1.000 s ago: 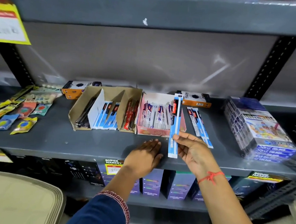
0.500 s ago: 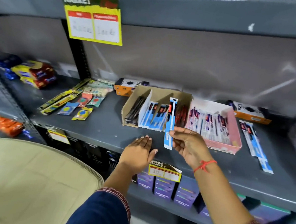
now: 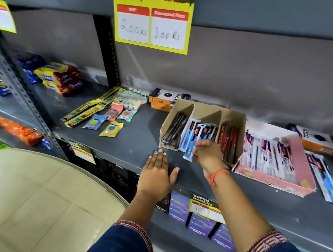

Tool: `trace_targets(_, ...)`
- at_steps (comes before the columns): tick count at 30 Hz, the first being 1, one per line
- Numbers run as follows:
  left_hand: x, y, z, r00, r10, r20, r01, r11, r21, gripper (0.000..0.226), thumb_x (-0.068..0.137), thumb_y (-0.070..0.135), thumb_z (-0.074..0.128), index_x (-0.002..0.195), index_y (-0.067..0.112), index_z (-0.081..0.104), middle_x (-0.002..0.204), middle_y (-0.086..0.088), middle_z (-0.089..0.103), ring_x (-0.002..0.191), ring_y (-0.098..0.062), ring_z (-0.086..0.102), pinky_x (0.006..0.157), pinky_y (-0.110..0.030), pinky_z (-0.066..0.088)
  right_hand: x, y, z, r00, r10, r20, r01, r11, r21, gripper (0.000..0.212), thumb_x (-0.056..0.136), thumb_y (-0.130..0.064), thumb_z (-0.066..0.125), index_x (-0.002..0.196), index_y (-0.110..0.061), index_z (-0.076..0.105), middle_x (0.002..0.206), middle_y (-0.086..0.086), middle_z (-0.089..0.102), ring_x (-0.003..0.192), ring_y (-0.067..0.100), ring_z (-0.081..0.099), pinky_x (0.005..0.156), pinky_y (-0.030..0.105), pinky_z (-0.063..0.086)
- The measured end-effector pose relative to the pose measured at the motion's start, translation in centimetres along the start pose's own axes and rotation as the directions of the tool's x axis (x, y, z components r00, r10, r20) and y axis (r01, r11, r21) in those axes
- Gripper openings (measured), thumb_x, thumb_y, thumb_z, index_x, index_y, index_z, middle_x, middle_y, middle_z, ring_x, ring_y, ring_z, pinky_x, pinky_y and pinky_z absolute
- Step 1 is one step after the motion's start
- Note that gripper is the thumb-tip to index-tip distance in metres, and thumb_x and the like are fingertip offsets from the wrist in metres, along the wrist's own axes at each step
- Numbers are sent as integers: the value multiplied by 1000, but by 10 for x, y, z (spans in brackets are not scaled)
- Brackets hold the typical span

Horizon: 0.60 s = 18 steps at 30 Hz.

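head view: right hand (image 3: 209,155) pinches one blue pen pack (image 3: 189,150) by its lower end. the pack is tilted, its top already among the other blue packs in the middle slot of the cardboard box (image 3: 210,109). left hand (image 3: 158,172) lies flat on the grey shelf (image 3: 135,143), fingers straight, holding nothing. judged progress: pack partly in, not yet seated or let go. at least two loose blue packs (image 3: 328,182) lie far right, likely left to sort. counts: one cardboard box with three slots (black, blue, red packs), one pink tray (image 3: 298,182), two orange boxes (image 3: 163,102). packs per slot are too crowded to count.
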State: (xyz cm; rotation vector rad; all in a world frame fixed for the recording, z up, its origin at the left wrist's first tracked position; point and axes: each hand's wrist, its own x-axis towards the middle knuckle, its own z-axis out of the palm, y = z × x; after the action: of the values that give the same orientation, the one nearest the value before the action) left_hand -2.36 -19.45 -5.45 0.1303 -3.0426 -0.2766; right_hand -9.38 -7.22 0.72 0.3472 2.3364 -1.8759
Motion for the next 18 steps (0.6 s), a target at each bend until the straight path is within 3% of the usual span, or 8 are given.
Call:
trace_targets(2, 2, -1, 4, 1000, 3, -23, -3, 1000, -30, 94, 74, 57, -8, 145, 1, 16, 155, -19, 19, 144, -28, 16, 118, -35, 6, 3, 2, 11, 998, 7, -66, -8, 1000, -21, 44, 82, 9, 40, 54, -23, 49, 87, 11, 59, 85, 25, 56, 85, 46, 52)
trace_targets(5, 5, -2, 4, 1000, -6, -16, 5, 997, -71, 94, 73, 57, -4, 145, 1, 15, 154, -20, 19, 144, -30, 16, 118, -37, 6, 5, 4, 17, 990, -3, -139, -9, 996, -89, 43, 85, 10, 36, 58, -18, 52, 98, 12, 64, 92, 22, 57, 75, 28, 48)
trace_targets(7, 7, 0, 3, 999, -31, 21, 33, 997, -76, 87, 79, 56, 0, 147, 2, 8, 156, -18, 11, 145, -28, 9, 118, -36, 3, 7, 3, 15, 988, -17, -154, -6, 989, -147, 37, 86, 12, 36, 76, -9, 65, 116, 20, 66, 107, 26, 59, 77, 23, 42)
trace_targets(9, 9, 1, 1, 997, -50, 63, 54, 996, -65, 78, 87, 53, 8, 147, 3, 2, 158, -16, 4, 146, -27, 3, 118, -36, 0, 6, 1, 14, 988, -32, -151, -5, 972, -234, 37, 87, 11, 37, 106, 2, 67, 126, 20, 62, 120, 31, 54, 84, 17, 31)
trace_targets(12, 8, 2, 0, 995, -56, 83, 61, 997, -56, 84, 79, 55, 0, 147, 4, 0, 158, -15, 1, 146, -26, 0, 118, -35, -2, 8, 0, 15, 987, -59, -151, 11, 953, -304, 41, 87, 10, 38, 121, 2, 60, 130, 18, 60, 121, 32, 54, 94, 22, 35)
trace_targets(18, 8, 0, 3, 998, -44, 49, 49, 994, -93, 98, 67, 58, -13, 147, 4, 3, 158, -16, 6, 146, -27, 3, 118, -36, 0, 15, -5, 16, 989, -70, -131, 16, 928, -373, 36, 87, 9, 40, 116, 6, 60, 124, 24, 62, 116, 37, 56, 94, 34, 45)
